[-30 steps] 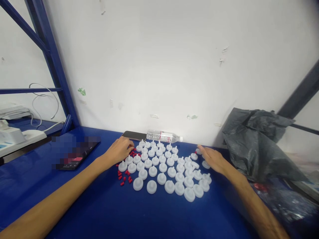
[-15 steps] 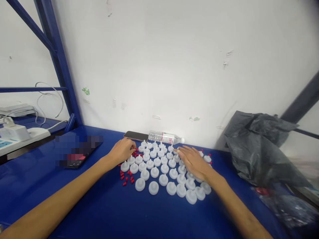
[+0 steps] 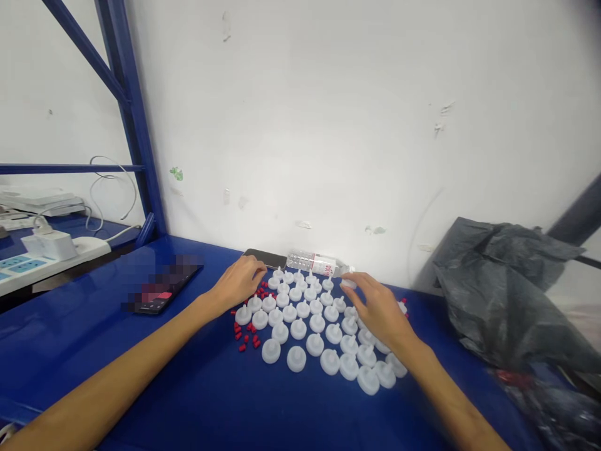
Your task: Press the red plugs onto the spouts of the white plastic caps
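Note:
Many white round caps with narrow spouts (image 3: 317, 322) stand upright across the middle of the blue tabletop. At their far right side, my right hand (image 3: 382, 310) has thumb and fingers closed around one white spouted cap (image 3: 348, 284). Small red caps (image 3: 238, 332) lie loose along the left edge of the group. My left hand (image 3: 239, 280) hovers over the back left, beside more red caps, fingers curled together and pointing down. What its fingertips hold, if anything, is hidden.
A clear water bottle (image 3: 312, 262) and a dark phone (image 3: 268, 259) lie along the wall behind the caps. Another phone (image 3: 176, 287) is at left, beyond it a power strip (image 3: 89, 247). A grey plastic bag (image 3: 498, 282) sits at right.
My right hand, lying flat over the white caps before, has lifted one by the pinched fingers. My left hand has risen slightly from the red caps. The view has shifted a little left.

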`<act>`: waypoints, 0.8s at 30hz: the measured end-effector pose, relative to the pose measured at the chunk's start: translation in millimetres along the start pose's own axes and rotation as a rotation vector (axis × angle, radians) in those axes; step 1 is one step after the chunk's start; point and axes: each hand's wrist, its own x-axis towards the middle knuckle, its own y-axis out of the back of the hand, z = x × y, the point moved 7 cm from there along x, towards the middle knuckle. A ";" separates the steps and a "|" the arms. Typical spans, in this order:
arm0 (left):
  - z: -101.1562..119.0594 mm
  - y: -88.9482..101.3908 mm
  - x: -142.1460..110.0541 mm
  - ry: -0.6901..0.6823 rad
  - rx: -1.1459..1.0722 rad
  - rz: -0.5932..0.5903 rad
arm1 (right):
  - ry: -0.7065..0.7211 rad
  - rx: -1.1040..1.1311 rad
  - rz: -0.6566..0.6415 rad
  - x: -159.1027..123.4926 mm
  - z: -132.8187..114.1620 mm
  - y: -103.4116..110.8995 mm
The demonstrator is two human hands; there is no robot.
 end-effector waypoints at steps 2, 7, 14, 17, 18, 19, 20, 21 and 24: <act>9.6 7.7 -0.2 -0.033 -0.073 0.055 | 0.095 -0.009 0.027 -4.1 -12.0 -2.4; 44.6 19.2 -8.9 -0.096 -0.437 0.140 | 0.218 -0.048 -0.015 -12.7 -41.8 -7.6; 84.7 0.8 -25.6 -0.152 -0.685 0.021 | 0.300 -0.002 -0.106 -20.9 -74.6 -10.2; 89.1 -5.3 -29.7 -0.148 -0.685 0.014 | 0.321 0.018 -0.107 -22.7 -78.9 -10.7; 89.9 -6.3 -30.6 -0.148 -0.684 0.014 | 0.335 0.017 -0.113 -23.2 -79.9 -11.2; 90.5 -7.1 -31.2 -0.150 -0.684 0.010 | 0.351 0.012 -0.122 -23.7 -80.9 -11.6; 91.0 -7.7 -31.7 -0.153 -0.684 0.002 | 0.368 0.003 -0.129 -24.1 -81.7 -11.8; 91.1 -8.2 -32.0 -0.155 -0.680 -0.005 | 0.383 -0.008 -0.133 -24.4 -82.5 -11.8; 89.0 -9.0 -32.3 -0.144 -0.632 -0.008 | 0.382 0.011 -0.122 -23.8 -83.0 -9.1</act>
